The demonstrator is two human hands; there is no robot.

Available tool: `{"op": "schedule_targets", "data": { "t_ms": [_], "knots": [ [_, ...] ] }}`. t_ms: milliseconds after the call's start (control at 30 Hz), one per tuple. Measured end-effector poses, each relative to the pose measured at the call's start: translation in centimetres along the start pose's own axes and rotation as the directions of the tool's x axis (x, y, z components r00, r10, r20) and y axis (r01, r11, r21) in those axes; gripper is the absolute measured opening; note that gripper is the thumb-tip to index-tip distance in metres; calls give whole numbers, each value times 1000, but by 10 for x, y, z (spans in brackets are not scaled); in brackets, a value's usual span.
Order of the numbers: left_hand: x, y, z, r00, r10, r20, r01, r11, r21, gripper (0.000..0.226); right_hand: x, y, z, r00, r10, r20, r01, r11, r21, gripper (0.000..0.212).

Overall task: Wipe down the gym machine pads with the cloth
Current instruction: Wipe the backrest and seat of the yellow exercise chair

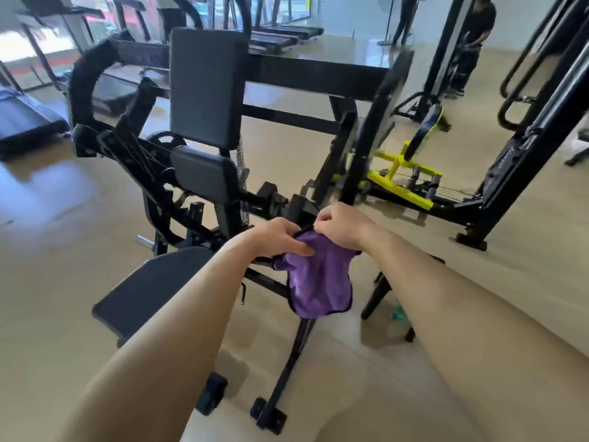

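Both hands pinch the top edge of a purple cloth (318,282) in mid-air above a black gym machine (287,362): the left hand (280,239) grips its left side between thumb and fingers, the right hand (342,226) bunches the right corner. The cloth hangs clear of the seat pad (149,291), lower left, and of the upright back pad (207,87) beyond. A glossy beige floor (63,266) reflects window light; treadmills (280,35) line the far glass wall.
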State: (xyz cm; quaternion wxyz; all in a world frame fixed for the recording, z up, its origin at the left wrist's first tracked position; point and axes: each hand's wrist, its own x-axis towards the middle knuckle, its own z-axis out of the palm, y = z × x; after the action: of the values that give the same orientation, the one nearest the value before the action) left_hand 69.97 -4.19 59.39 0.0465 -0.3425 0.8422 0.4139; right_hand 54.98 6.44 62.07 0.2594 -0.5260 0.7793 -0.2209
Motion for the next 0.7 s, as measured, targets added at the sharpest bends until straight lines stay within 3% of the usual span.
{"op": "schedule_targets", "data": {
  "t_ms": [133, 233, 367, 533, 700],
  "knots": [
    [41, 83, 78, 1000, -7, 21, 5, 995, 101, 25, -39, 94, -59, 1000, 2, 5, -1, 998, -70, 21],
    [75, 128, 121, 1000, -6, 13, 6, 1000, 3, 15, -59, 159, -104, 998, 52, -18, -54, 995, -82, 19],
    [119, 179, 154, 999, 22, 23, -21, 998, -65, 20, -67, 241, -156, 989, 142, -45, -143, 989, -31, 30],
    [192, 230, 175, 998, 43, -44, -49, 990, -136, 18, -46, 327, -213, 975, 203, -95, -195, 977, 85, 25],
    [287, 258, 188, 981, 59, -188, -95, 977, -189, 14, 5, 406, -258, 981, 164, -102, -151, 980, 129, 21]
  ]
}}
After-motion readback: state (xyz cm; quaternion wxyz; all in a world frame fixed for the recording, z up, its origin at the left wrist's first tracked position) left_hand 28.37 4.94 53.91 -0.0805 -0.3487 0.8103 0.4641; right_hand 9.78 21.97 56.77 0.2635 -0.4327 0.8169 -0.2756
